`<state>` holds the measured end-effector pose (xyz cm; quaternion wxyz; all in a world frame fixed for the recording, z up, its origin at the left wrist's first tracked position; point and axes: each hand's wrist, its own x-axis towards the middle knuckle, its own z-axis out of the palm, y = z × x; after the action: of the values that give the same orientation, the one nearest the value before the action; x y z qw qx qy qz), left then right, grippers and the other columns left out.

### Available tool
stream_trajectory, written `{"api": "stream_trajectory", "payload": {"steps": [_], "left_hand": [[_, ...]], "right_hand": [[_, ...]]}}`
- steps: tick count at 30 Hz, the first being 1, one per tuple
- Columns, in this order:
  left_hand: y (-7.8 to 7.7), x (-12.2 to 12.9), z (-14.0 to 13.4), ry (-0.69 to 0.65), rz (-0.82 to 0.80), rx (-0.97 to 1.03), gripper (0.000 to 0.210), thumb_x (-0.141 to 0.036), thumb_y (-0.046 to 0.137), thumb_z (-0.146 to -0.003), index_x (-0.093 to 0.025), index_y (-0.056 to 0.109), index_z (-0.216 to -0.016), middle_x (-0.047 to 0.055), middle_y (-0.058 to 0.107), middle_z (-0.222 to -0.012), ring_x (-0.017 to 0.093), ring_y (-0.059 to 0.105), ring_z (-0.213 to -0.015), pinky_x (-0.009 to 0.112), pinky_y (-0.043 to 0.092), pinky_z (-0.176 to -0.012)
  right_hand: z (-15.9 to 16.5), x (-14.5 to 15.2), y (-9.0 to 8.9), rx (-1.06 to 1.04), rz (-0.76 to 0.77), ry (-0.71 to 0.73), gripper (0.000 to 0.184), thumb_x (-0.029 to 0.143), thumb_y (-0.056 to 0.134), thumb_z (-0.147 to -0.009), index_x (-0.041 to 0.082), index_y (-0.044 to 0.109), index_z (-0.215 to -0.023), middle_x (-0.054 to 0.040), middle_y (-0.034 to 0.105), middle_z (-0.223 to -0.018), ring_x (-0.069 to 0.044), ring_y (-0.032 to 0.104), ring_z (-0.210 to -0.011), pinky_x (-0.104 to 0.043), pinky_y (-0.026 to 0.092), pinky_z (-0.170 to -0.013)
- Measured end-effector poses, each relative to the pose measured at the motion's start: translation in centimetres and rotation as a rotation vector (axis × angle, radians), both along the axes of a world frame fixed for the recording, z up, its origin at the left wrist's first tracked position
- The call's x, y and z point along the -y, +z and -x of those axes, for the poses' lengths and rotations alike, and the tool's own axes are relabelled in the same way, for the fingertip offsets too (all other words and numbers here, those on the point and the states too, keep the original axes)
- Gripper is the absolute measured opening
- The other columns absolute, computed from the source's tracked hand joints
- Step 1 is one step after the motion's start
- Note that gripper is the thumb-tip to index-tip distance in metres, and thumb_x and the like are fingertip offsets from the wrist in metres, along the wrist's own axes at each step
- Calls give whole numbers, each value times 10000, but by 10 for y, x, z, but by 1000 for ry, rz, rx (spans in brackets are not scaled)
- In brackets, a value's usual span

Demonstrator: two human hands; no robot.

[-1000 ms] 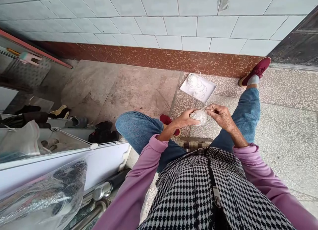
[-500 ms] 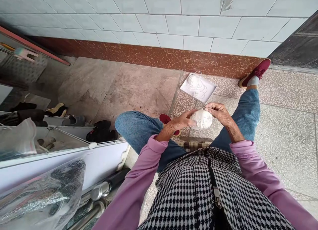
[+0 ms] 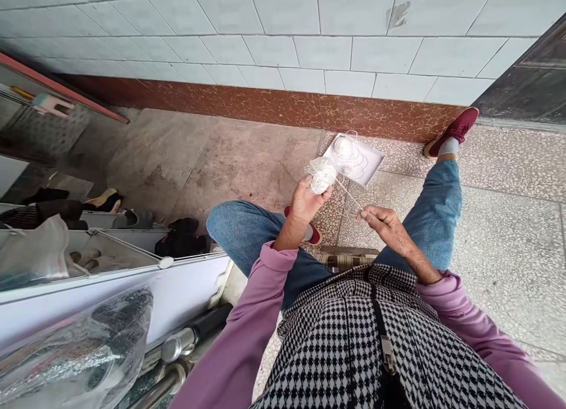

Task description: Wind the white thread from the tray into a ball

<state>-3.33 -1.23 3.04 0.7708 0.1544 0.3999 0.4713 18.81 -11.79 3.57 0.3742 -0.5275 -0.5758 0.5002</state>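
Observation:
My left hand (image 3: 306, 201) is wrapped round the lower side of a ball of white yarn (image 3: 322, 174), held above the floor in front of my left knee. A strand of yarn (image 3: 348, 193) runs taut from the ball down to my right hand (image 3: 384, 223), which pinches it between thumb and fingers. Just beyond both hands, a shallow white box lid (image 3: 375, 157) lies on the floor. Inside it rests a second ball of white yarn (image 3: 345, 148) with loose loops around it. Thin slack yarn also hangs between the held ball and the lid.
On the left stands a white rack (image 3: 186, 279) with several shoes (image 3: 183, 239). Clear plastic wrap (image 3: 84, 344) and metal tubes (image 3: 179, 341) are beside it. A tiled wall (image 3: 305, 52) with a brown base rises ahead. My maroon shoe (image 3: 457, 129) is near it.
My left hand has moved left and away from me with the yarn ball and turned. My right hand has moved slightly nearer me, drawing a visible strand out between the hands.

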Motion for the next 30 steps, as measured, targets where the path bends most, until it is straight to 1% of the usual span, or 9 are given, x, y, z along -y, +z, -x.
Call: {"api": "stream_trajectory", "payload": {"steps": [4,9,12,14,18,21,24,27,30], "left_hand": [[0,-5,5,65,-78,-7,332,-466,747,-864,-218,701,-1080,113,751,-1318,249,695,-1194,364,598,-934],[-24,-13,6,17,-302,-374,586,-416,891,-649,-225,676,-1160,80,746,-1250,273,697,-1178,350,569,-946],[-26,-5,2,-268,-486,-650,807,-397,940,-564,-191,666,-1295,102,728,-1304,333,672,-1247,411,541,-1058],[-19,5,-2,-528,-546,-622,811,-403,931,-599,-195,676,-1339,116,715,-1373,367,639,-1320,457,516,-1123],[-5,23,-5,-820,-444,-346,732,-417,868,-668,-206,715,-1352,139,742,-1346,381,677,-1253,479,571,-1002],[-8,20,-4,-764,-361,-238,814,-488,821,-657,-185,684,-1400,161,767,-1257,361,733,-1072,436,585,-818],[-19,9,-2,-580,-389,-406,845,-514,815,-645,-181,655,-1405,144,757,-1292,336,724,-1096,407,582,-854],[-28,2,-3,-482,-502,-772,836,-403,873,-589,-151,657,-1356,138,726,-1353,341,673,-1242,423,542,-1056],[-28,5,-5,-558,-603,-912,792,-329,885,-612,-144,668,-1351,138,723,-1343,338,660,-1268,449,505,-1131]], "right_hand": [[6,4,-7,-70,86,-22,669,852,526,-983,219,670,-818,59,354,-584,-136,314,-536,-294,280,-534],[23,28,24,82,-49,259,619,697,434,-1111,222,633,-766,-7,587,-696,-158,514,-622,-310,423,-630],[-2,11,50,131,-179,194,549,619,422,-1144,219,716,-908,-45,691,-832,-172,585,-688,-323,464,-688],[-27,-14,50,182,-230,54,512,632,500,-1114,216,741,-938,-40,682,-815,-169,551,-667,-321,427,-655],[-44,-46,5,102,-151,-36,600,789,633,-961,213,699,-803,-2,559,-668,-158,452,-620,-311,377,-603],[-17,-28,-38,14,-11,-17,719,917,537,-897,229,588,-694,22,466,-597,-147,390,-573,-300,351,-563],[14,9,-53,104,46,113,691,841,469,-986,218,647,-748,4,532,-620,-162,459,-596,-312,396,-615],[20,27,-34,192,38,255,620,694,430,-1084,211,694,-800,-26,611,-672,-178,528,-634,-324,424,-663],[-2,13,-2,203,-48,236,560,631,465,-1105,211,715,-831,-48,668,-753,-187,566,-682,-335,449,-695]]}}
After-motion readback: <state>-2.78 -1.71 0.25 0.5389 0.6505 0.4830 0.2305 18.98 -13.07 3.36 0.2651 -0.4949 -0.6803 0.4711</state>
